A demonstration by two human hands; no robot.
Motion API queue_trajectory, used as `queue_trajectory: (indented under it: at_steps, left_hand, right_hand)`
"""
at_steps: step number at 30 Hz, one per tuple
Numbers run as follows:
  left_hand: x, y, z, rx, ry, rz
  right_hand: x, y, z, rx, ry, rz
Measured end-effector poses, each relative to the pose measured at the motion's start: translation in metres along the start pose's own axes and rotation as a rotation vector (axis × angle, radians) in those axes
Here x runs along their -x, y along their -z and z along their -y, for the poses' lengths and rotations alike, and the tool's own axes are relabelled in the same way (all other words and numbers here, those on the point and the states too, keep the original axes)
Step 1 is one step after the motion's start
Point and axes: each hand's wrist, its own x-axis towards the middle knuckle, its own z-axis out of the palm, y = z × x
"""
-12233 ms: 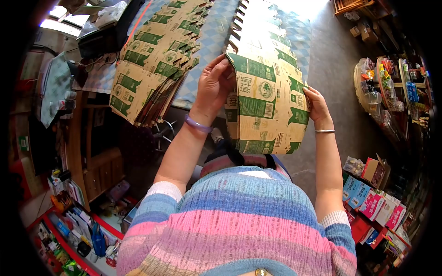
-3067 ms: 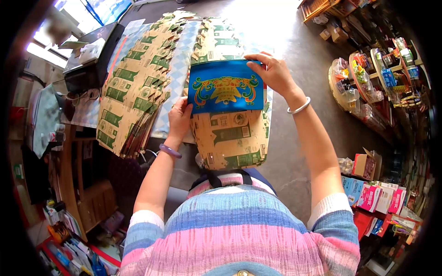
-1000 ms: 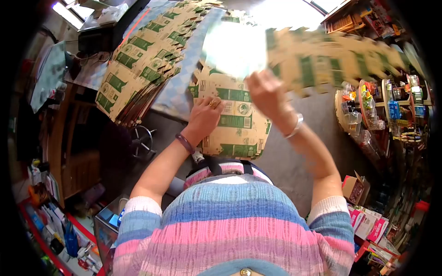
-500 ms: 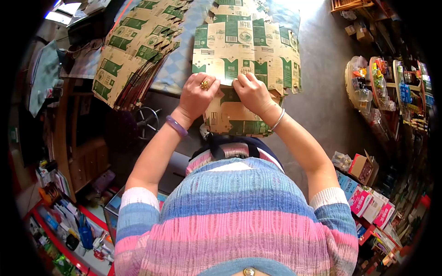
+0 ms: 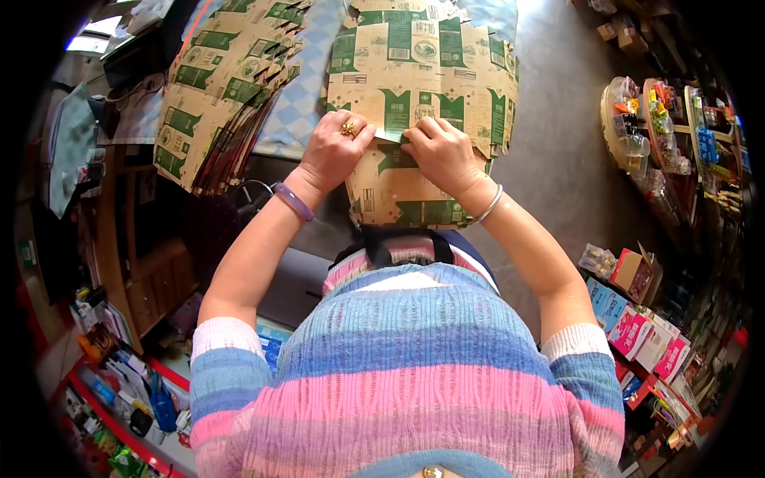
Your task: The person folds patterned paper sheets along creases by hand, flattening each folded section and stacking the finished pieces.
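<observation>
My left hand (image 5: pixel 336 146), with a gold ring and a purple bangle, is closed on the near edge of a brown-and-green printed cardboard sheet (image 5: pixel 382 84). My right hand (image 5: pixel 446 155), a silver bangle on its wrist, pinches the same edge a little to the right. The fingertips are partly hidden under the curled fingers. Below and between my hands, another printed cardboard piece (image 5: pixel 410 187) hangs over the table's front edge toward my lap. More of these flat sheets lie overlapped beyond my hands.
Left of my hands, a fanned stack of similar cardboard sheets (image 5: pixel 215 88) overhangs the blue-checked tablecloth (image 5: pixel 291 119). Shelves with packaged goods (image 5: pixel 657 135) stand at the right, colourful boxes (image 5: pixel 637 334) below them. A red-edged counter with small items (image 5: pixel 147 398) is at lower left.
The view has shifted slightly, so the sheets sit higher in it. My hands have moved a little apart along the cardboard edge, both still gripping it.
</observation>
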Motion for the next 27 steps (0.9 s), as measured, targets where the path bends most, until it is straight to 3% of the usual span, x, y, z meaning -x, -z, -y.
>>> queue_trajectory:
  at_steps: [13,17,20,21,24,26,27]
  left_hand:
    - [-0.024,0.006,0.019,0.191,0.117,0.175]
    - [-0.049,0.003,0.038,0.208,0.134,0.352]
    - [-0.08,0.014,0.046,0.106,0.267,0.757]
    - [-0.084,0.012,0.047,0.096,0.258,0.775]
    - [-0.088,0.013,0.036,0.1,0.315,0.791]
    - [-0.07,0.002,0.027,0.152,0.093,0.403]
    - [-0.065,-0.007,0.02,0.147,0.084,0.393]
  right_hand:
    - [-0.029,0.014,-0.016,-0.271,-0.294,0.258]
    - [-0.05,0.021,-0.026,-0.231,-0.404,0.496]
    - [-0.062,0.03,-0.029,-0.105,-0.403,0.613]
    - [-0.065,0.032,-0.032,-0.08,-0.396,0.635]
    - [-0.054,0.021,-0.038,-0.005,-0.344,0.529]
    - [-0.045,0.016,-0.041,-0.001,-0.327,0.426]
    - [-0.041,0.013,-0.042,-0.017,-0.342,0.388]
